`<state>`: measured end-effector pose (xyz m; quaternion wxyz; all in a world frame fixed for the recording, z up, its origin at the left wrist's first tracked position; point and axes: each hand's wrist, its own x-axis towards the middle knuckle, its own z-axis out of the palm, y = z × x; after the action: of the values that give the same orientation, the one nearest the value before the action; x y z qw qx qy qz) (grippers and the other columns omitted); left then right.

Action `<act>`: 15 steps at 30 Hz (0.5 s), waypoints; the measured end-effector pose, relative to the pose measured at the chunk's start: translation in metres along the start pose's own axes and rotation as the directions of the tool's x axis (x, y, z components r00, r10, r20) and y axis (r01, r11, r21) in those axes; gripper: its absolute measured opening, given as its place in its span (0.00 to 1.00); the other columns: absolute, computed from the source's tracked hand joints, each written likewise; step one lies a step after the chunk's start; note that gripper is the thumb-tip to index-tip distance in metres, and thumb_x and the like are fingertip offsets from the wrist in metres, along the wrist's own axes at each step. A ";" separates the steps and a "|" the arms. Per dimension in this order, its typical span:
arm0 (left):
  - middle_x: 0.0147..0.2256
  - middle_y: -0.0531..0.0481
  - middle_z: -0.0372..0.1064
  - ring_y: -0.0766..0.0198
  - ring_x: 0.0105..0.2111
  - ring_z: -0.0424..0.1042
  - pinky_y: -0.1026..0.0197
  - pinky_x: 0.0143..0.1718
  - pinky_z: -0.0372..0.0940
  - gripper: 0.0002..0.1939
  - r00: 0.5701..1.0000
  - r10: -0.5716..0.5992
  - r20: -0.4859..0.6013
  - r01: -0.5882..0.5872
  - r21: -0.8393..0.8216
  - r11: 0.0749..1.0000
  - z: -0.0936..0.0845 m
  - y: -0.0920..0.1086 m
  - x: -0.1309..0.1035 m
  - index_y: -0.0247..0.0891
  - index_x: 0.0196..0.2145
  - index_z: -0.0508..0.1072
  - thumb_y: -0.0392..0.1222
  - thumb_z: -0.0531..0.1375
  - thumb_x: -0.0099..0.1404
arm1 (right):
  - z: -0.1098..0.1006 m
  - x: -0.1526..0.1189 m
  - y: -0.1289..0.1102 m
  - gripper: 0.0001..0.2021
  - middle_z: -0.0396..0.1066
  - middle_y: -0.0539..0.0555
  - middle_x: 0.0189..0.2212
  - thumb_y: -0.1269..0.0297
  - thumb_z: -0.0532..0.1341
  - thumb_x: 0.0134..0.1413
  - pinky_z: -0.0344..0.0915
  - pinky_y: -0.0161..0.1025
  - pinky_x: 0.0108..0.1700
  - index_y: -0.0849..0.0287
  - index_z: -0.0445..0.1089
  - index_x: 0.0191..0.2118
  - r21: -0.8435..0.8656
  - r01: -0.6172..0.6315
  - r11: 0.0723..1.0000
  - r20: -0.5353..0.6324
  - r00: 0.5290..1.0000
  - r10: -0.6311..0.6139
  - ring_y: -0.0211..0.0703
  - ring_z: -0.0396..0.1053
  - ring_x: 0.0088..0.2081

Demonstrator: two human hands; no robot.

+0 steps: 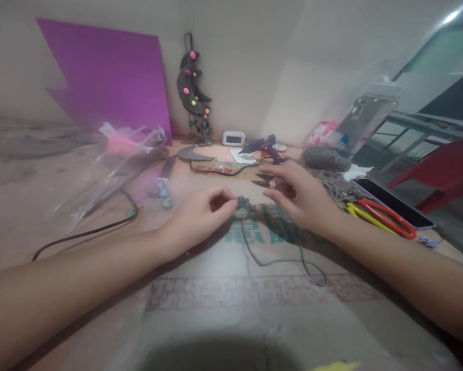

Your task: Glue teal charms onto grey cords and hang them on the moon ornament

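Observation:
My left hand (212,208) pinches a small teal, beaded-looking piece (243,204) between thumb and forefinger. A length of grey yarn (262,264) trails from beside it and loops across the printed cardboard (200,330) below. Curled around small snips (263,181), my right hand (297,196) is just right of the piece. Two dark, pointed blades of the snips stick out leftward between its thumb and fingers, apart from each other. The rest of the snips is hidden in the palm.
Behind the hands are a glue gun (258,146), a white digital clock (233,138) and a grey crescent (196,154). Rightward lie grey yarn balls (326,158), red-and-yellow-handled pliers or scissors (386,219) and a phone (397,203). A plastic bag (115,165) and black cable (84,233) are left.

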<state>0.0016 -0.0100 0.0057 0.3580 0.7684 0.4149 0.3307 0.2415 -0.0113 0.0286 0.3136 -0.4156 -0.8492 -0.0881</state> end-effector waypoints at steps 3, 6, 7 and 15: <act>0.31 0.53 0.72 0.63 0.32 0.70 0.62 0.35 0.63 0.10 0.999 0.049 -0.007 -0.049 0.019 0.999 0.000 -0.001 0.001 0.38 0.33 0.71 0.46 0.55 0.66 | 0.005 -0.008 -0.012 0.16 0.70 0.56 0.36 0.64 0.54 0.65 0.63 0.37 0.34 0.58 0.67 0.56 -0.055 0.169 0.984 0.041 0.985 -0.167 0.42 0.67 0.33; 0.31 0.52 0.73 0.62 0.32 0.71 0.61 0.35 0.64 0.10 0.998 0.064 -0.003 -0.064 0.026 0.998 0.001 -0.003 0.002 0.38 0.33 0.71 0.46 0.55 0.66 | 0.009 -0.014 -0.009 0.16 0.68 0.53 0.29 0.65 0.51 0.67 0.59 0.36 0.30 0.58 0.70 0.55 -0.136 0.247 0.959 0.060 0.969 -0.241 0.40 0.63 0.28; 0.32 0.52 0.73 0.62 0.32 0.71 0.61 0.35 0.64 0.11 0.998 0.066 -0.003 -0.066 0.030 0.997 0.001 -0.003 0.002 0.38 0.33 0.71 0.46 0.55 0.66 | 0.010 -0.014 -0.006 0.16 0.67 0.52 0.28 0.64 0.50 0.68 0.58 0.36 0.29 0.59 0.71 0.53 -0.144 0.248 0.958 0.057 0.969 -0.242 0.39 0.62 0.27; 0.32 0.52 0.73 0.62 0.32 0.71 0.61 0.35 0.64 0.10 0.998 0.067 -0.010 -0.066 0.072 0.995 -0.001 -0.001 0.002 0.38 0.33 0.72 0.45 0.55 0.66 | 0.008 -0.014 -0.004 0.22 0.66 0.56 0.35 0.50 0.55 0.63 0.61 0.36 0.31 0.60 0.68 0.55 -0.143 0.187 0.972 0.034 0.982 -0.184 0.41 0.65 0.31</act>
<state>0.0013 -0.0076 0.0058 0.3166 0.7919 0.4028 0.3321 0.2406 -0.0197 0.0144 0.2640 -0.3572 -0.8788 -0.1746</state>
